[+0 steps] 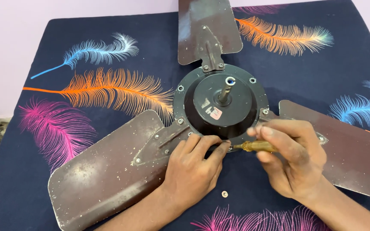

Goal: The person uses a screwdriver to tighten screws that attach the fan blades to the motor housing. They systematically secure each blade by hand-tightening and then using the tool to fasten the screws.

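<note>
I see a dusty brown ceiling fan [219, 102] lying flat on a dark cloth [108, 47] printed with bright feathers, its round black motor housing glossy, the three metal blades scuffed. My right hand [294, 160] is closed around a screwdriver [258, 146] with an amber handle, tip at the housing's rim. My left hand [193, 169] rests there, fingertips pinched at the tip. A small washer [225, 194] lies on the cloth nearby.

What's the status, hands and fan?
Left hand steadying motor hub rim. Right hand gripping screwdriver, tip at rim. Loose washer on cloth nearby.
</note>
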